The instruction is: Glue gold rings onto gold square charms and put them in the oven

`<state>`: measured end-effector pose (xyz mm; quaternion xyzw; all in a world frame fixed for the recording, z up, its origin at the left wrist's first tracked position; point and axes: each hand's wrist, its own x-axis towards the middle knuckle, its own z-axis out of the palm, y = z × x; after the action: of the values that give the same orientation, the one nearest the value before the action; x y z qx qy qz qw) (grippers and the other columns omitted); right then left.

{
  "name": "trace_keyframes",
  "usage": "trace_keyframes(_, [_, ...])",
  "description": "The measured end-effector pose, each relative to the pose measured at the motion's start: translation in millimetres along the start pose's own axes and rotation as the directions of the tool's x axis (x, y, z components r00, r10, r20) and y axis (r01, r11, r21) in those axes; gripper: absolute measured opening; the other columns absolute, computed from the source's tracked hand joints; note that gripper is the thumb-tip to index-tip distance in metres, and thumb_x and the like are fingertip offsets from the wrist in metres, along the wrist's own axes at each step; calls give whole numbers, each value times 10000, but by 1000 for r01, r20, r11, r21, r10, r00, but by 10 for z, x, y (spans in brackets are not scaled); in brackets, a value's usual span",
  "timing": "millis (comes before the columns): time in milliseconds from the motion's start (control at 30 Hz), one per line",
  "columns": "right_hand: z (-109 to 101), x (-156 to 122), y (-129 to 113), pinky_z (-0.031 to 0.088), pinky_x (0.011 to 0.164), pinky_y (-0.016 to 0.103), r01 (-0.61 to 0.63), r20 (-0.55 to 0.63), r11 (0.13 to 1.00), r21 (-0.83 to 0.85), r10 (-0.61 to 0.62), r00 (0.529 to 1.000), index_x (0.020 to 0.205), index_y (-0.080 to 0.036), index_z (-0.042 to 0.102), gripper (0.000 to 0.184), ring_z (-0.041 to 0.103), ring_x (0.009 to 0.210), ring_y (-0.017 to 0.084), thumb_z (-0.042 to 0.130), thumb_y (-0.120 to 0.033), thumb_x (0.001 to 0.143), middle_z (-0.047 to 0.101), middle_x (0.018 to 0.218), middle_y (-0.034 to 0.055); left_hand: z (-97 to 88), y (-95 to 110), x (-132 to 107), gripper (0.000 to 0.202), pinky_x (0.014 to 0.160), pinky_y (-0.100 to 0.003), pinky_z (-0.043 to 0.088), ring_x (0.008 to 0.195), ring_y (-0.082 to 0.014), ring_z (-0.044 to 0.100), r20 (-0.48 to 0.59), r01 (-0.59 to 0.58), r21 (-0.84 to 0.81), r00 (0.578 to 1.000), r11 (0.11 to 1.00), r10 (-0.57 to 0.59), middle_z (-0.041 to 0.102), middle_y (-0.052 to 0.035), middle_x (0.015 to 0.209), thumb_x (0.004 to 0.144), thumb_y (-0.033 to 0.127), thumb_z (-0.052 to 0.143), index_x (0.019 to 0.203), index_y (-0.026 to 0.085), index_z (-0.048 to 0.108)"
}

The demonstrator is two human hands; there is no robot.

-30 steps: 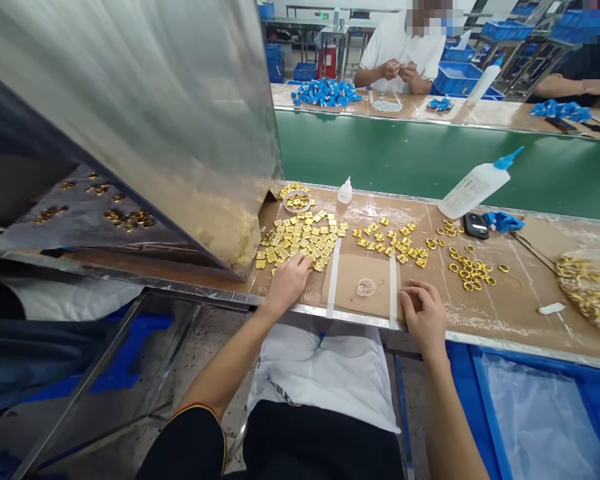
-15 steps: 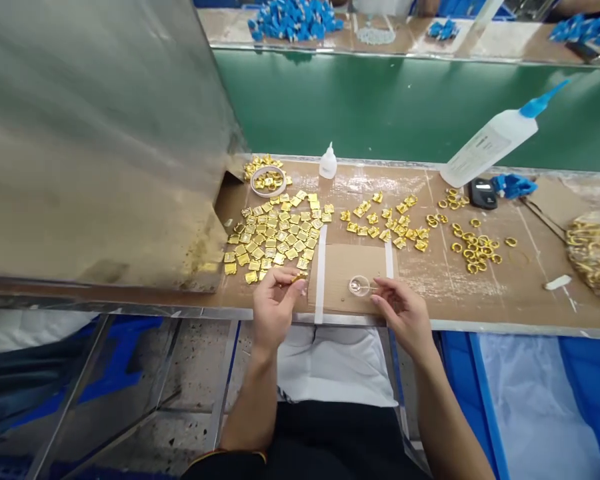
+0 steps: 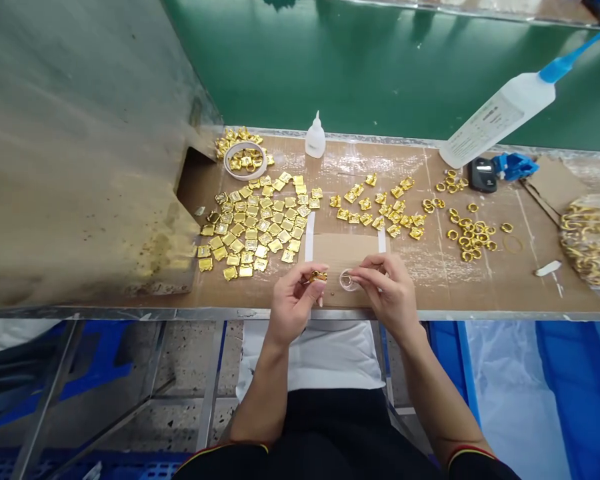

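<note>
My left hand (image 3: 293, 307) pinches a small gold-coloured metal piece (image 3: 319, 275) between thumb and fingertips, just above the table edge. Close to it, my right hand (image 3: 394, 297) is closed on a thin stick (image 3: 353, 277), whose lower end reaches into a small round clear dish (image 3: 343, 283). What the dish contains is too small to make out. Under both hands lies a cardboard pad (image 3: 337, 248) held by white tape strips. Many flat square gold pieces (image 3: 253, 233) are spread left of the pad, and gold pieces with raised parts (image 3: 380, 210) lie beyond it.
A metal housing (image 3: 90, 167) blocks the left side. A tape roll (image 3: 229, 165) encircles gold parts. Behind stand a small white bottle (image 3: 315, 139) and a large tilted bottle (image 3: 500, 117). Gold rings (image 3: 475, 237), a black device (image 3: 483, 175) and a filled plastic bag (image 3: 593, 247) lie right.
My left hand has moved right, bringing the gold piece over the pad near the dish. The right hand has come in closer over the dish. The view has tipped downward.
</note>
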<state>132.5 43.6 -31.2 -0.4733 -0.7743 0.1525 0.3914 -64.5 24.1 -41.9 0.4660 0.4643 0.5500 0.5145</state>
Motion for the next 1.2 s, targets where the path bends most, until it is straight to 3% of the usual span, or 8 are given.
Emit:
trace_keyframes(100, [-36, 11, 23, 465, 704, 333, 48, 12, 994, -95, -47, 999, 948, -282, 769, 183, 580, 797, 201, 630, -181, 1012, 685, 901, 46, -54, -60, -166, 257, 492, -208, 441, 546, -100, 517, 9, 46, 114, 999, 992, -47, 611, 19, 676, 899, 436, 754, 963, 188, 751])
trace_keyframes(300, [-102, -13, -35, 460, 705, 329, 57, 76, 979, -194, -43, 996, 912, -252, 724, 209, 576, 774, 191, 575, -185, 1043, 683, 884, 46, -143, -99, -296, 221, 507, -204, 429, 563, -102, 535, 21, 58, 212, 998, 976, -64, 651, 16, 695, 854, 343, 799, 1012, 191, 770])
trace_keyframes(533, [-23, -49, -60, 512, 749, 354, 3, 34, 997, -79, 0, 999, 921, -251, 725, 173, 631, 839, 212, 602, -205, 1033, 703, 917, 57, -139, -111, -285, 192, 572, -220, 476, 628, -117, 568, 17, 33, 208, 999, 978, -37, 684, -14, 795, 840, 308, 814, 984, 195, 755])
trace_keyframes(733, [-42, -54, -41, 545, 723, 364, -145, 39, 989, 26, 143, 989, 884, -266, 770, 186, 673, 813, 210, 634, -240, 1009, 721, 898, 51, -146, -108, -270, 194, 594, -235, 480, 652, -130, 567, 49, 41, 204, 997, 978, -52, 648, -21, 800, 861, 308, 791, 1014, 194, 758])
trace_keyframes(933, [-14, -92, 7, 576, 701, 337, -357, 15, 880, 312, 371, 929, 864, -262, 808, 157, 711, 780, 199, 691, -298, 964, 749, 828, 31, -139, -87, -266, 198, 537, -234, 456, 585, -115, 552, 81, 62, 200, 994, 978, -80, 675, -11, 756, 848, 304, 813, 1006, 190, 776])
trace_keyframes(1200, [12, -117, -17, 595, 673, 341, -499, -27, 742, 448, 569, 822, 833, -254, 811, 248, 730, 725, 208, 758, -487, 900, 800, 788, 33, -126, -97, -271, 213, 522, -219, 485, 545, -108, 585, 79, 133, 172, 986, 976, -149, 648, 21, 653, 815, 293, 839, 981, 175, 775])
